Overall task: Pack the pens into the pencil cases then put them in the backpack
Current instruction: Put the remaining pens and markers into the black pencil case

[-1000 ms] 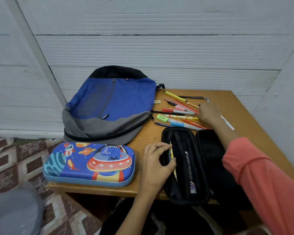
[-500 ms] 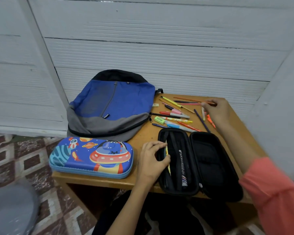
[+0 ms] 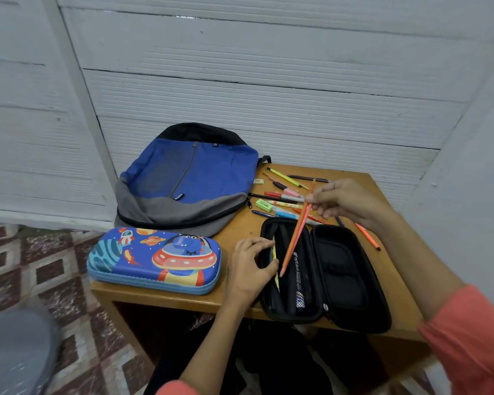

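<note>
While the left hand pinched the left rim of the open black pencil case, the right hand pinched orange pencils slanting over it.

The right sleeve fills the lower right corner. It is a soft, matt, coral-pink cloth (closer to salmon where the light is flat), plain in colour and lying in loose folds, and its hem makes a slightly rumpled edge across the forearm. From that hem the forearm is uncovered as far as the right grip. Of the left sleeve only a small curved patch shows at the bottom edge, in the same coral-pink. Above it the arm is likewise uncovered up to the left grip. Between the arms, low down, lies near-black clothing, too dim to tell which garment.
</note>
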Available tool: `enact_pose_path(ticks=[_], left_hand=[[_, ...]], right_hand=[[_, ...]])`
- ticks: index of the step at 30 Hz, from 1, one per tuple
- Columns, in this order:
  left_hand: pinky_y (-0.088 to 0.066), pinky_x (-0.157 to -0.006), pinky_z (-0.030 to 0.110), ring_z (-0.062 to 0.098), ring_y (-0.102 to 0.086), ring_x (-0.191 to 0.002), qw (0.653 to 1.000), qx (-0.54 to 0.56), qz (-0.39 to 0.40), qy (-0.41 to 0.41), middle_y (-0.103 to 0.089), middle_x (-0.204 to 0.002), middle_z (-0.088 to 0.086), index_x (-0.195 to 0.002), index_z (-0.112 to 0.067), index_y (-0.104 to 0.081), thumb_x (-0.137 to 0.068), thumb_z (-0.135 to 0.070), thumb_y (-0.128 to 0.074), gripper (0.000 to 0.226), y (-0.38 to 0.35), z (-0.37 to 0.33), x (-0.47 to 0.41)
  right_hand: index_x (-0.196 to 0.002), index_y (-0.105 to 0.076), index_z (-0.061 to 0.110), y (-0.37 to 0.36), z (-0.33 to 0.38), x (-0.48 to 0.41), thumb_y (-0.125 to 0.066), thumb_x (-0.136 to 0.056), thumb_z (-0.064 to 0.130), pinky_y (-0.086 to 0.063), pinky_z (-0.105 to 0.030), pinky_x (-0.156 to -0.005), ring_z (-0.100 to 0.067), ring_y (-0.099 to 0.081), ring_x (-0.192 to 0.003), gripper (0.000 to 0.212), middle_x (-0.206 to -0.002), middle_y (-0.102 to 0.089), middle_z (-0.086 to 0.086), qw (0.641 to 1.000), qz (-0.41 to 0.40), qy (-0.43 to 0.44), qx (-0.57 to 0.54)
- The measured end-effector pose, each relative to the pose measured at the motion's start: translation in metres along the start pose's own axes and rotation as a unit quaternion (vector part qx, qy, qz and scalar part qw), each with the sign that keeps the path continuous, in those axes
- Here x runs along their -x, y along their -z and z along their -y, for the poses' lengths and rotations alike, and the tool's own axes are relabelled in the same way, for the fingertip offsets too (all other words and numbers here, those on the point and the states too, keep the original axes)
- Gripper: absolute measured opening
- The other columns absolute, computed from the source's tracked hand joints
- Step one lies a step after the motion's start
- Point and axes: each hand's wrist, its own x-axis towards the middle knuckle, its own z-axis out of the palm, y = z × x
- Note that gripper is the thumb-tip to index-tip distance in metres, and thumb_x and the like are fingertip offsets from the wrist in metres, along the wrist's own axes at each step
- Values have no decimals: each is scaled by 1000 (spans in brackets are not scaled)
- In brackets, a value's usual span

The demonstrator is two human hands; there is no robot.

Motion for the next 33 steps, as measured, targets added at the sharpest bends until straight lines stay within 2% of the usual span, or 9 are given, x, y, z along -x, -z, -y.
enact_pose_path(ticks=[3, 6, 10, 12, 16, 20, 26, 30, 33], left_hand=[[-29, -95, 16, 0, -41, -114, 1000, -5, 7, 1, -57, -112, -13, -115, -23, -68, -79, -21, -73, 37, 1, -2, 0], [-28, -94, 14, 0, -41, -113, 1000, -9, 5, -1, -56, -111, -14, -116, -23, -68, -79, -21, -73, 37, 2, -2, 0], [-23, -89, -1, -2, -40, -112, 1000, -8, 2, -8, -56, -111, -15, -116, -22, -68, -79, -20, -73, 37, 1, -1, 0], [-22, -89, -3, -1, -42, -111, 1000, -10, 0, -12, -57, -109, -15, -115, -22, -68, -79, -21, -74, 36, 1, -1, 0], [-24, -88, 0, -1, -42, -109, 1000, -14, -3, -17, -58, -109, -14, -113, -22, -69, -78, -21, -75, 36, -1, 0, -1], [-23, -89, 0, -3, -39, -110, 1000, -18, -3, -15, -58, -111, -14, -114, -22, -69, -78, -20, -74, 36, -1, 1, -2], [-38, -96, 25, 0, -42, -111, 1000, 7, 2, -5, -55, -109, -16, -114, -25, -68, -80, -13, -69, 37, 0, -2, -1], [-39, -96, 26, 0, -41, -111, 1000, 11, -5, -4, -53, -109, -17, -114, -24, -68, -80, -10, -68, 36, 1, -2, 0], [-36, -94, 21, -1, -40, -110, 1000, 10, -3, -2, -51, -108, -18, -117, -22, -67, -82, -10, -67, 37, 1, -3, 0]], right_hand=[[-92, -67, -11, -11, -9, -7, -70, -83, 1, -47, -14, -44, -12, -56, -48, 16, -64, -63, -11, 997, 34, -68, 21], [-89, -66, -9, -25, -17, -13, -67, -85, 1, -45, -15, -43, -11, -54, -47, 11, -63, -59, -10, 994, 40, -89, 46], [-81, -66, 0, -39, -24, -24, -68, -86, 5, -44, -17, -44, -12, -53, -50, 7, -63, -59, -9, 993, 37, -92, 63], [-80, -67, 1, -46, -27, -28, -69, -86, 6, -45, -17, -45, -12, -54, -50, 8, -61, -61, -7, 991, 43, -102, 80], [-94, -69, -5, -60, -30, -27, -68, -86, 6, -46, -17, -46, -11, -55, -49, 13, -65, -62, -7, 979, 77, -136, 134], [-99, -68, -8, -68, -33, -28, -70, -85, 6, -48, -18, -46, -12, -55, -50, 21, -72, -63, -13, 973, 56, -137, 179], [-97, -66, -7, -73, -35, -32, -77, -79, 8, -59, -34, -67, -21, -62, -54, 26, -78, -68, -20, 964, 24, -142, 225], [-87, -54, 7, -72, -35, -27, -80, -75, 4, -57, -30, -54, -20, -61, -50, 28, -75, -66, -17, 970, 21, -128, 205], [-93, -54, 9, -72, -40, -27, -75, -81, 7, -55, -28, -46, -17, -60, -46, 24, -69, -63, -14, 975, 7, -110, 195]])
